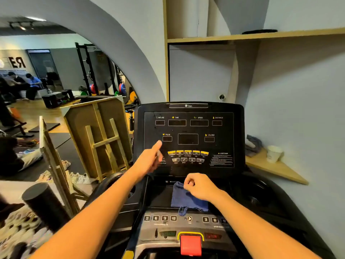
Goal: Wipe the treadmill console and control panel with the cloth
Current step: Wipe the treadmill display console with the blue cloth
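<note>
The black treadmill console (188, 128) stands upright ahead, its displays dark, with yellow buttons in a row low on its face. Below it lies the grey control panel (186, 221) with number keys and a red stop button (190, 244). A blue cloth (183, 198) rests on the tray between console and panel. My right hand (200, 186) pinches the cloth's upper edge. My left hand (151, 157) is raised at the console's lower left, index finger pointing near the PULSE window, holding nothing.
A wooden frame (100, 135) leans left of the treadmill, with a black foam roller (43, 202) nearer me. At right, a corner shelf (274, 167) holds a paper cup (273, 153) and folded grey cloths (253, 144). A wall mirror at left shows the gym and seated people.
</note>
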A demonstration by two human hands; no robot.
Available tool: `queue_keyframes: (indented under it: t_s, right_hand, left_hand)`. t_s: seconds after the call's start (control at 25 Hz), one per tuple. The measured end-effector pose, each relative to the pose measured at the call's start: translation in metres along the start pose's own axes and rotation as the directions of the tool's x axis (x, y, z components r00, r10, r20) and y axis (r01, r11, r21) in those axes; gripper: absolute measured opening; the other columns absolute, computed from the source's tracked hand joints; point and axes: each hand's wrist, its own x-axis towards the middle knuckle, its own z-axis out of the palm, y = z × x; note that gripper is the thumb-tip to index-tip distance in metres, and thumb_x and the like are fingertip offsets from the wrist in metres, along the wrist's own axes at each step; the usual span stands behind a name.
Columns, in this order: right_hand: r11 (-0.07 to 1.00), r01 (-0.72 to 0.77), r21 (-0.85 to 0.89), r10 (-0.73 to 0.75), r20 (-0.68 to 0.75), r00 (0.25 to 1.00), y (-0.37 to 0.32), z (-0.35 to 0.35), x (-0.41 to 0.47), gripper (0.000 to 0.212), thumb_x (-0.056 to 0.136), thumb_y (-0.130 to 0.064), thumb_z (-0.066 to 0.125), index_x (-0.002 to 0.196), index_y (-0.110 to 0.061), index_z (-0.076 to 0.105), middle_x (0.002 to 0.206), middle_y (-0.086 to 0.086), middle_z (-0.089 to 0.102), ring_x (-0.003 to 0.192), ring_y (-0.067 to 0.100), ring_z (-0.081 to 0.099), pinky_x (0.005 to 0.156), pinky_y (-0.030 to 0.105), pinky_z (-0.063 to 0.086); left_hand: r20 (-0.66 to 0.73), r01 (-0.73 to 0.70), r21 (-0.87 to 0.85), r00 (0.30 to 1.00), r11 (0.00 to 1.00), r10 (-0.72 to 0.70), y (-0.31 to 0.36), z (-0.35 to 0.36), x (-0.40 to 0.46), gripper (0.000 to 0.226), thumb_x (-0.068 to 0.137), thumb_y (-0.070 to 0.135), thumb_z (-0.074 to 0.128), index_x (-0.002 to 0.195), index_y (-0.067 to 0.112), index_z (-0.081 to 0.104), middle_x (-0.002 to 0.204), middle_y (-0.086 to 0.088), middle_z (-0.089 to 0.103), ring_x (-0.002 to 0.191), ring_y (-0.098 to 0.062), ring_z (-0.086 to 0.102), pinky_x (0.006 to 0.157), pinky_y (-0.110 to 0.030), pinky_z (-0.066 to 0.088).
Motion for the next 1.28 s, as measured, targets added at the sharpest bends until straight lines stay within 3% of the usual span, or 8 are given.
queue_keyframes:
  t_s: [0.16, 0.28, 0.4, 0.52, 0.8, 1.12, 1.2, 1.28]
  right_hand:
    - [0.924, 0.013, -0.382, 0.019, 0.08, 0.997, 0.023, 0.039, -0.01, 0.041, 0.095, -0.04, 0.063, 0.131, -0.021, 0.061, 0.132, 0.006, 0.057, 0.122, 0.029, 0.053, 0.101, 0.043, 0.045]
    - [0.915, -0.042, -0.402, 0.057, 0.025, 0.998, 0.028, 0.049, -0.006, 0.052, 0.098, -0.041, 0.058, 0.146, -0.023, 0.048, 0.147, 0.005, 0.048, 0.137, 0.03, 0.04, 0.11, 0.045, 0.035]
    - [0.909, -0.069, -0.412, 0.076, 0.0, 0.997, 0.026, 0.054, -0.002, 0.053, 0.098, -0.036, 0.061, 0.147, -0.024, 0.048, 0.143, 0.005, 0.048, 0.135, 0.03, 0.039, 0.108, 0.045, 0.035]
    - [0.923, -0.086, -0.375, 0.085, -0.017, 0.996, 0.025, 0.057, 0.0, 0.043, 0.097, -0.032, 0.062, 0.139, -0.026, 0.057, 0.133, 0.004, 0.051, 0.128, 0.03, 0.041, 0.104, 0.044, 0.037]
    - [0.972, -0.093, -0.217, 0.083, -0.055, 0.995, 0.03, 0.06, 0.001, 0.022, 0.095, -0.015, 0.064, 0.115, -0.024, 0.067, 0.102, -0.003, 0.049, 0.112, 0.024, 0.047, 0.092, 0.037, 0.042]
    - [0.938, -0.106, -0.331, 0.119, 0.021, 0.993, 0.027, 0.056, 0.01, 0.044, 0.1, -0.005, 0.053, 0.141, -0.019, 0.054, 0.138, 0.011, 0.049, 0.127, 0.03, 0.048, 0.1, 0.032, 0.043]
    - [0.978, -0.153, -0.141, 0.161, 0.05, 0.986, 0.025, 0.048, 0.012, 0.037, 0.101, 0.0, 0.047, 0.135, -0.009, 0.058, 0.128, 0.012, 0.057, 0.114, 0.023, 0.055, 0.086, 0.018, 0.046]
    - [0.977, -0.206, 0.061, 0.204, 0.042, 0.978, 0.025, 0.038, 0.011, 0.027, 0.102, 0.0, 0.042, 0.098, -0.009, 0.067, 0.089, 0.008, 0.06, 0.083, 0.013, 0.051, 0.06, 0.016, 0.038]
  left_hand:
    - [-0.023, -0.017, 0.435, 0.999, 0.9, 0.03, -0.058, 0.005, -0.033, 0.058, 0.095, 0.06, 0.044, 0.067, 0.012, 0.059, 0.057, 0.002, 0.055, 0.055, -0.012, 0.051, 0.061, -0.032, 0.043]
    - [0.028, -0.074, 0.724, 0.997, 0.686, 0.077, -0.097, 0.002, -0.047, 0.04, 0.09, 0.055, 0.054, 0.079, 0.018, 0.06, 0.081, 0.004, 0.06, 0.078, -0.012, 0.057, 0.073, -0.031, 0.045]
    - [0.064, -0.097, 0.852, 0.995, 0.515, 0.082, -0.129, 0.002, -0.058, 0.034, 0.086, 0.055, 0.057, 0.1, 0.024, 0.058, 0.105, 0.003, 0.05, 0.099, -0.018, 0.049, 0.085, -0.029, 0.043]
    - [0.012, -0.08, 0.854, 0.991, 0.514, 0.134, -0.144, 0.004, -0.065, 0.04, 0.087, 0.057, 0.055, 0.112, 0.025, 0.058, 0.114, 0.003, 0.044, 0.103, -0.016, 0.046, 0.09, -0.031, 0.045]
    - [-0.004, -0.082, 0.854, 0.986, 0.515, 0.164, -0.148, 0.006, -0.065, 0.042, 0.086, 0.061, 0.052, 0.112, 0.029, 0.058, 0.117, 0.007, 0.042, 0.104, -0.012, 0.045, 0.089, -0.028, 0.045]
    - [0.025, -0.076, 0.81, 0.995, 0.581, 0.096, -0.148, -0.001, -0.056, 0.043, 0.081, 0.062, 0.057, 0.115, 0.037, 0.051, 0.116, 0.012, 0.039, 0.107, -0.008, 0.044, 0.093, -0.022, 0.042]
    - [0.046, -0.089, 0.772, 0.995, 0.63, 0.085, -0.148, -0.005, -0.052, 0.043, 0.078, 0.064, 0.056, 0.112, 0.038, 0.051, 0.114, 0.014, 0.039, 0.107, -0.007, 0.044, 0.094, -0.022, 0.042]
    - [0.068, -0.1, 0.73, 0.995, 0.676, 0.074, -0.147, -0.009, -0.047, 0.046, 0.074, 0.069, 0.052, 0.109, 0.039, 0.05, 0.111, 0.015, 0.039, 0.106, -0.007, 0.044, 0.095, -0.023, 0.04]
